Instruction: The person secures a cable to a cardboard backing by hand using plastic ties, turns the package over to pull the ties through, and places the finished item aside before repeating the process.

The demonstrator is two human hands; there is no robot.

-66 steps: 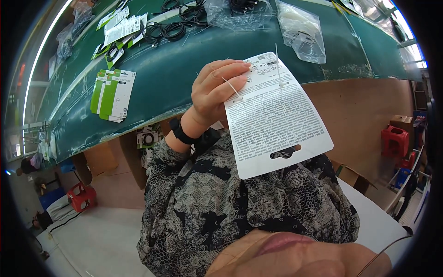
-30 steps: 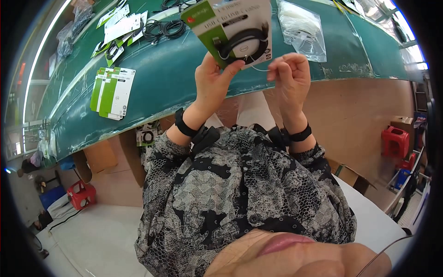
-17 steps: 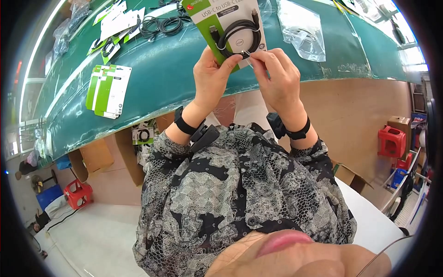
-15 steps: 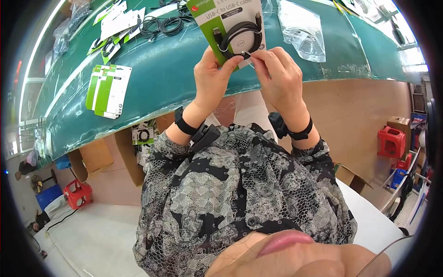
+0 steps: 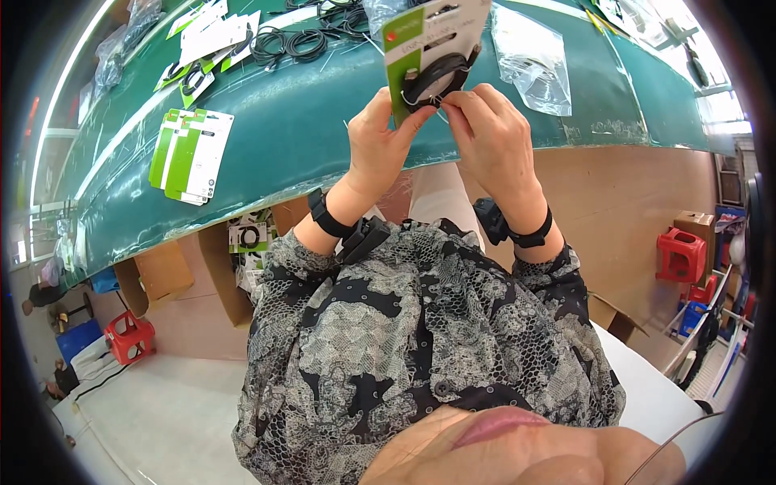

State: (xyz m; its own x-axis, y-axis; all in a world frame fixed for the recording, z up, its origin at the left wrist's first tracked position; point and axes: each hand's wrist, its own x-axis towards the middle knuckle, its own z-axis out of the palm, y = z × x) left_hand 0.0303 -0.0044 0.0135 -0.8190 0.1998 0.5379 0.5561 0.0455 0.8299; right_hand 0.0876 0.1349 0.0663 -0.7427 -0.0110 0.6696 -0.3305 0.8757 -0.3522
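My left hand point(image 5: 377, 139) grips the lower left edge of a green-and-white cable packaging card point(image 5: 404, 56), held upright and tilted above the table's near edge. A coiled black cable point(image 5: 440, 79) lies against the card's front, held on by thin white ties. At the coil's bottom, my right hand point(image 5: 496, 133) pinches the end of a thin white tie point(image 5: 436, 100) between thumb and forefinger. Its other fingers are curled, and the two hands' fingertips nearly meet there.
A small stack of similar cards point(image 5: 194, 153) lies on the green table point(image 5: 283, 137) at left. Behind it are carded cables point(image 5: 212, 36) and loose black coiled cables point(image 5: 307, 44). A clear plastic bag point(image 5: 532, 61) lies at right. An open carton point(image 5: 222, 271) stands below the table.
The card has turned, so its front now shows at a steeper angle, and has shifted slightly right. My right hand stays at the tie by the coil's bottom.
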